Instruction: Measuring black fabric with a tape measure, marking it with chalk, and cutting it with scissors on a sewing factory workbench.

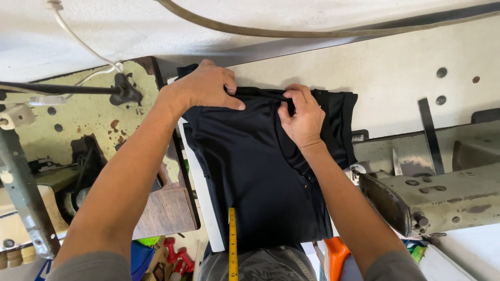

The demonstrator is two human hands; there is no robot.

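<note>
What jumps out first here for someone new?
The black garment spread mid-frame, with the left hand and right hand pinching its far edge. To the right sits a worn sewing machine; a yellow measuring tape hangs at bottom centre.

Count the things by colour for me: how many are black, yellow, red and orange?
Black: 1, the black garment under the left hand and right hand
Yellow: 1, the tape measure
Red: 1, the red dumbbells
Orange: 1, the orange object
Total: 4
</note>
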